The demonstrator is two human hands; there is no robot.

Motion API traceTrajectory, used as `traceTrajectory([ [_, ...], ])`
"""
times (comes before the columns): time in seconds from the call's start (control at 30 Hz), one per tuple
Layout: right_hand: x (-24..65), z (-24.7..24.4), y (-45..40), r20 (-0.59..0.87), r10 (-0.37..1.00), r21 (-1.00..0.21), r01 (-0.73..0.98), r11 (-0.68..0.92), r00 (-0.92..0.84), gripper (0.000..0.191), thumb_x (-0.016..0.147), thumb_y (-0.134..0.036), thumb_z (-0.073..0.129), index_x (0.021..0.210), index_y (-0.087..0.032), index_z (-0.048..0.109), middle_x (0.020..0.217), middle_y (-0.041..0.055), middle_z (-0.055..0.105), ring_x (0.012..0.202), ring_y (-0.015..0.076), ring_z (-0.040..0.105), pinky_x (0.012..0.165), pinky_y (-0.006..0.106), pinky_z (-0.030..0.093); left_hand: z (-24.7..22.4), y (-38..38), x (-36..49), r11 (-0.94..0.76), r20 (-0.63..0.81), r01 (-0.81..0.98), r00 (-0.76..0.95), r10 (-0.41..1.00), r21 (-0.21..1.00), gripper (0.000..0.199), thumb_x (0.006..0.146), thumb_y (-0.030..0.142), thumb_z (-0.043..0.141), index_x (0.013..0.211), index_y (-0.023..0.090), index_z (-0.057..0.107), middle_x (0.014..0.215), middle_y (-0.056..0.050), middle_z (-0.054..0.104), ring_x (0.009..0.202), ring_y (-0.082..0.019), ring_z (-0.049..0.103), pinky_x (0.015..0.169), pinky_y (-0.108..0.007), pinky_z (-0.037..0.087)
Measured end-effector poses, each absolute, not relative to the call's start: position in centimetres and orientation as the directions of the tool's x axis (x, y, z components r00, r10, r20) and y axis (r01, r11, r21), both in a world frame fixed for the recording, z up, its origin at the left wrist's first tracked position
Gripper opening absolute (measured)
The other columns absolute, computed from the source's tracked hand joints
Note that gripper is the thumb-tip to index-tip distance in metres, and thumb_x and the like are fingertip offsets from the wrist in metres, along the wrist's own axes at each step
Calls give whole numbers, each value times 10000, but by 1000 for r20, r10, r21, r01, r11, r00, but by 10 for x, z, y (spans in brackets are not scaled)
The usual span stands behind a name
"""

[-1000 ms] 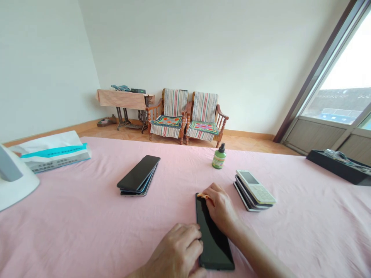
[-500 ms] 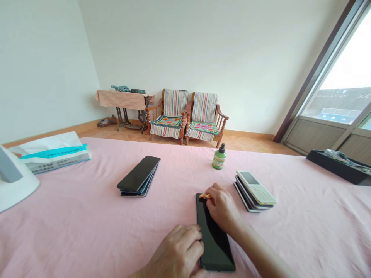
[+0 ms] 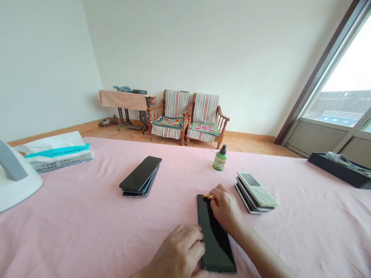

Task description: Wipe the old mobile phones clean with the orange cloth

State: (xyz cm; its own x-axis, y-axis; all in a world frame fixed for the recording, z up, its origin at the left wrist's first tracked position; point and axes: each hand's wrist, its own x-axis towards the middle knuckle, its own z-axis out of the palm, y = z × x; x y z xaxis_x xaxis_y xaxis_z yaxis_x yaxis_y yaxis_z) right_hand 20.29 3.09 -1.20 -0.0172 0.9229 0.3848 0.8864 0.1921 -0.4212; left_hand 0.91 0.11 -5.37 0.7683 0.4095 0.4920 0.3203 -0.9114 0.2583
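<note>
A black smartphone (image 3: 213, 239) lies flat with its glossy screen up on the pink cloth. My left hand (image 3: 181, 249) steadies it, fingers curled against its left edge. At the phone's far end, my right hand (image 3: 227, 208) is closed on a small orange wiping cloth (image 3: 209, 196), pressed to the screen near the top edge. Just right of that hand sits a stack of phones, topped by a white keypad phone (image 3: 257, 189). Another stack, with a black smartphone (image 3: 141, 173) on top, lies to the left. Beyond my hands stands a green spray bottle (image 3: 220, 160).
A tissue pack (image 3: 59, 151) and a white appliance with a grey part (image 3: 17, 181) are at the left. At the right edge rests a black tray (image 3: 336, 168) holding clear items. Past the pink-covered table (image 3: 87, 231) are two wooden chairs (image 3: 171, 121) and a sewing-machine table (image 3: 124, 100).
My right hand has slid slightly rightward across the phone's top end with the cloth. The left hand stays on the edge. The whole view has shifted a little.
</note>
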Motion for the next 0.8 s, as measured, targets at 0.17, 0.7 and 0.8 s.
traceTrajectory([
  [0.17,197,-12,29,384,923,-420,884,205,-31,236,750,-5,459,702,-177,612,763,27,566,721,153,547,648,234,368,-52,1,9,-904,475,327,771,425,277,274,692,297,737,896,166,610,985,-72,642,979,-252,599,857,-350,498],
  [0.7,202,-11,30,413,910,-472,851,229,-15,267,736,11,439,698,-162,639,745,39,573,705,160,554,650,246,385,-52,2,9,-913,506,308,761,405,267,314,651,273,769,895,153,612,975,-72,647,991,-257,597,877,-358,492],
  [0.8,195,-9,29,424,905,-499,822,274,-44,281,754,5,445,706,-173,658,756,31,597,719,147,574,653,225,404,-51,1,8,-908,498,313,762,415,277,309,654,271,766,894,154,610,977,-68,641,992,-254,596,860,-351,499],
])
